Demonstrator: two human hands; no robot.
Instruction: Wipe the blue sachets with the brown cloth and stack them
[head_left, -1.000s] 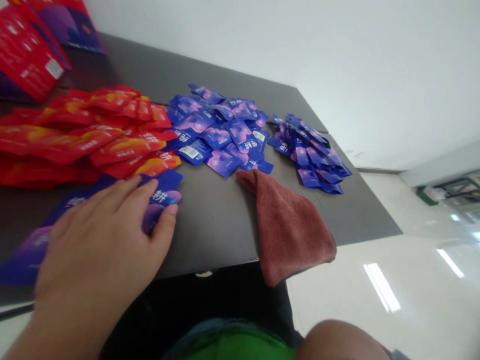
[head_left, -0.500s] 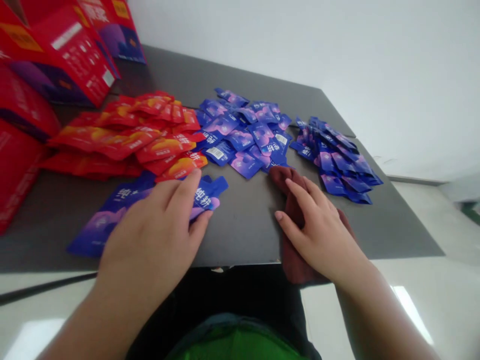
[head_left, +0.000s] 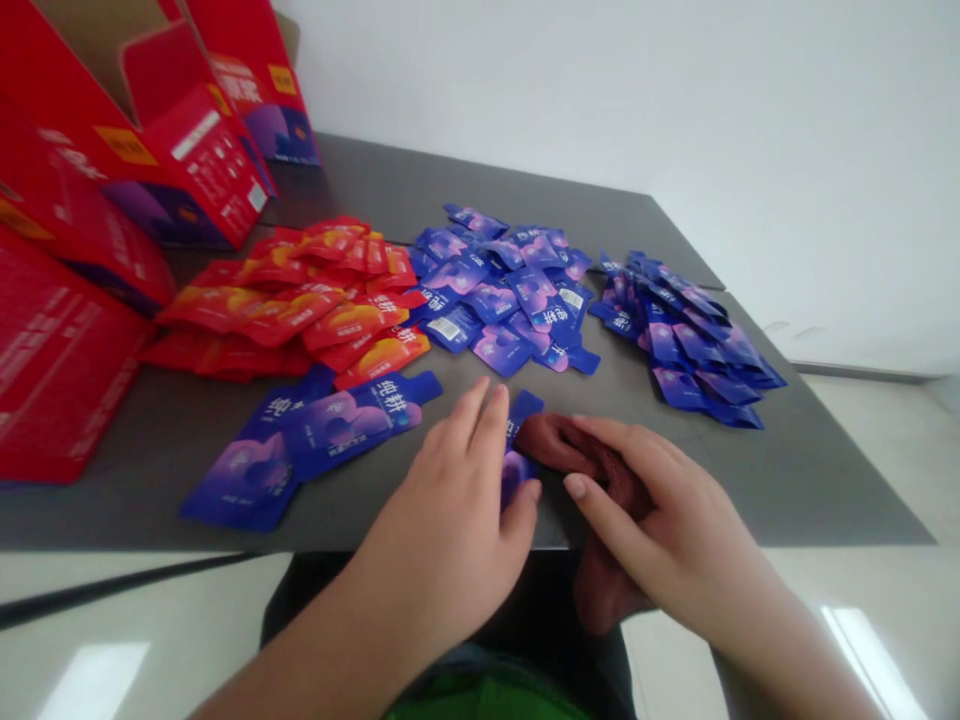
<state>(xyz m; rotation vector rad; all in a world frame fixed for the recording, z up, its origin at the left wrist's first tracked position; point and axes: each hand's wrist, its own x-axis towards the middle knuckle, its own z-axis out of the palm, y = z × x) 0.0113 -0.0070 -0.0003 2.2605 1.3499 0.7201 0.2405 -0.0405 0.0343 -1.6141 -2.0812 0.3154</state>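
Note:
My left hand (head_left: 457, 510) lies flat near the table's front edge, its fingers stretched over a blue pouch (head_left: 517, 440) of which only the spout end shows. My right hand (head_left: 660, 525) rests on a reddish-brown cloth (head_left: 547, 445), fingers curled round its bunched top; the cloth hangs over the table edge. Two larger blue pouches (head_left: 330, 430) lie to the left of my left hand, untouched.
On the dark grey table (head_left: 810, 470) lie a pile of red pouches (head_left: 300, 300), a middle heap of small blue pouches (head_left: 502, 290) and another blue heap (head_left: 690, 335) at the right. Red cartons (head_left: 90, 200) stand at the left, one open.
My left hand has slid one blue pouch rightward away from the two larger ones, up to the cloth. My right hand came into view, landed on the cloth and bunched it.

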